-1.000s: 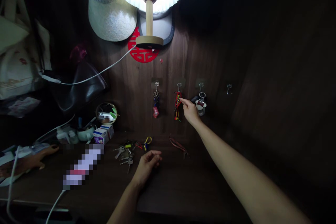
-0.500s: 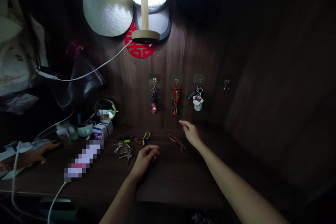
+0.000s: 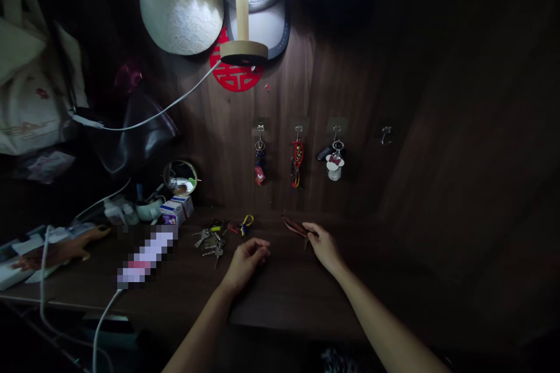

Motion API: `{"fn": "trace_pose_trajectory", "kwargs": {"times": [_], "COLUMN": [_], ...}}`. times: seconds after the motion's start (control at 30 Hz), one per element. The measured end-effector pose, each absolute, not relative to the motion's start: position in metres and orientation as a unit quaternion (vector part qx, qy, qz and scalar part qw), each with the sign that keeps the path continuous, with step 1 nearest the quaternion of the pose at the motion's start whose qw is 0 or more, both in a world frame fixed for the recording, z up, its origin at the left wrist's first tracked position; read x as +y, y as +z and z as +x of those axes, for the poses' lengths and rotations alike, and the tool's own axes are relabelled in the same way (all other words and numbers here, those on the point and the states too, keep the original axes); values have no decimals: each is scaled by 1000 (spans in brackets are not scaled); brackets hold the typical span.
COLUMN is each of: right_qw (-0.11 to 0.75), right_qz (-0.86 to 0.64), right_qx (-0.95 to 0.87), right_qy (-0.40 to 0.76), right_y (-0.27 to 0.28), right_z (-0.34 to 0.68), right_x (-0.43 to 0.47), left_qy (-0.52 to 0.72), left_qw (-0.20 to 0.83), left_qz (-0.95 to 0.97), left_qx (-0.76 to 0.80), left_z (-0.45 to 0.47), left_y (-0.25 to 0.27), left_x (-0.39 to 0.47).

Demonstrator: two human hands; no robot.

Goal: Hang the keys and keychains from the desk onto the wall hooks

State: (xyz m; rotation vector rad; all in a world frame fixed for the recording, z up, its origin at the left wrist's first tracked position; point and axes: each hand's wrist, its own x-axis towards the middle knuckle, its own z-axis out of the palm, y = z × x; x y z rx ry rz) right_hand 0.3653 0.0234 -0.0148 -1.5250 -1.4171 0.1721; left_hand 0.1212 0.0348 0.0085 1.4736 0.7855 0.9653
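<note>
My right hand [image 3: 322,246] is at the near end of a brown cord strap [image 3: 292,225] on the wooden shelf, with thumb and forefinger closed around it. To the left, my left hand [image 3: 245,263] rests on the shelf with fingers loosely curled, thumb apart, and no object visible in it. Beyond it lie several loose keys [image 3: 217,252] and a yellow-and-blue loop [image 3: 247,224]. On wall hooks above hang a keyring with a red tag [image 3: 259,175], a red beaded strap with keys [image 3: 298,154] and a keyring with a white mouse-head charm [image 3: 335,164].
A bare hook [image 3: 385,134] is at the right. A lit lamp [image 3: 242,11] hangs before several hats [image 3: 184,23]. On the left stand small boxes [image 3: 177,210], a round mirror [image 3: 181,170], a blurred-out item [image 3: 146,257] and a white cable [image 3: 98,320].
My right hand has come down from below the hooks to the brown strap and taken hold of its near end. The left hand has hardly moved, and the view has shifted slightly.
</note>
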Motion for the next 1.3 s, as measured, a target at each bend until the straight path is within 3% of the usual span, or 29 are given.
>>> {"fn": "trace_pose_trajectory", "kwargs": {"times": [0.13,0.3,0.43,0.57,0.7,0.9,1.17,1.3], "right_qw": [460,404,380,367,362,369,382,386], "right_qz": [-638,-653,-647,-648,-647,-644,-610,-554], "right_qx": [-617,-640,-660,-667,-670,-669,-687,-729], "right_qy": [18,-10,-31,-36,-36,-48,-105,-113], "right_y": [-19,-19,-20,-19,-18,-19,-8,0], "right_z": [360,357,353,351,350,350,341,327], "right_x": [18,14,10,7,7,7,-1,-7], "left_qy": [376,395,367,300,249,271,266,279], "left_qw": [471,235,47,-52,-66,-64,51,49], "left_qz": [712,800,778,740,742,776,899,897], "left_qx": [360,384,508,600,618,566,344,339], "left_z": [123,119,119,125,127,121,121,120], "left_y": [6,9,8,-3,-10,0,9,10], "left_x": [30,28,33,42,48,41,29,31]}}
